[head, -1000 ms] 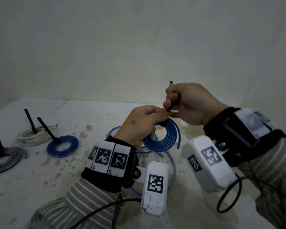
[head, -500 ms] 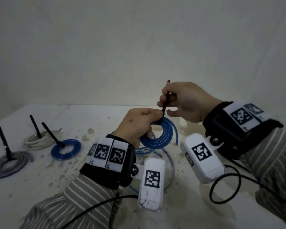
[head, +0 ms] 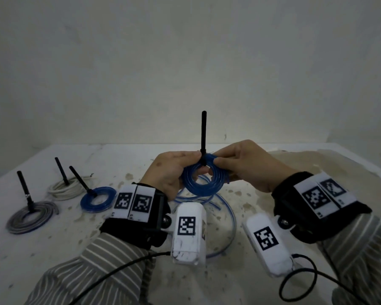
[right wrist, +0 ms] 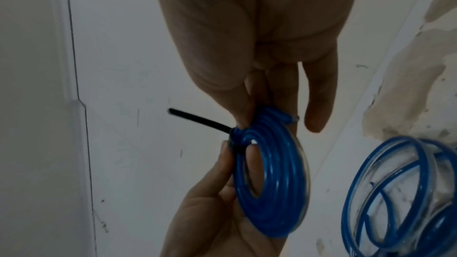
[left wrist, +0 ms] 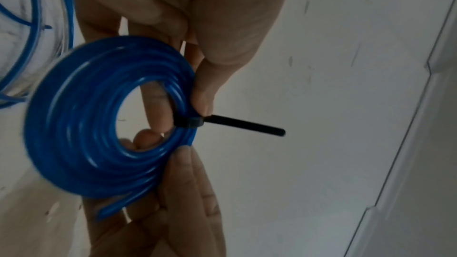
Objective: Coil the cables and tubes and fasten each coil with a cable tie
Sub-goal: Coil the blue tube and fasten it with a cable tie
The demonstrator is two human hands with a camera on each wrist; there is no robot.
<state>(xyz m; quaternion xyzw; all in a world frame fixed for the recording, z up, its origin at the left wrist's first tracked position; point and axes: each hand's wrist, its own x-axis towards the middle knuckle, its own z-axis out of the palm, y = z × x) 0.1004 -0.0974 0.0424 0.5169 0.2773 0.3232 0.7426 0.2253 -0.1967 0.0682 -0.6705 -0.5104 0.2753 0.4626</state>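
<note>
A small blue tube coil is held above the table between both hands. A black cable tie is cinched round the coil's top, its tail standing straight up. My left hand pinches the coil just left of the tie, and my right hand pinches it just right of the tie. In the left wrist view the tie head sits tight on the coil, beside a left fingertip. The right wrist view shows the coil edge-on with the tie tail pointing left.
Three tied coils lie at the table's left: grey, white and blue, each with a black tie tail standing up. Loose blue tubing lies under my hands. A wall stands close behind the table.
My right hand has let go of the tie tail and come down onto the coil. More of the tail now stands free above the coil, which has turned to face me.
</note>
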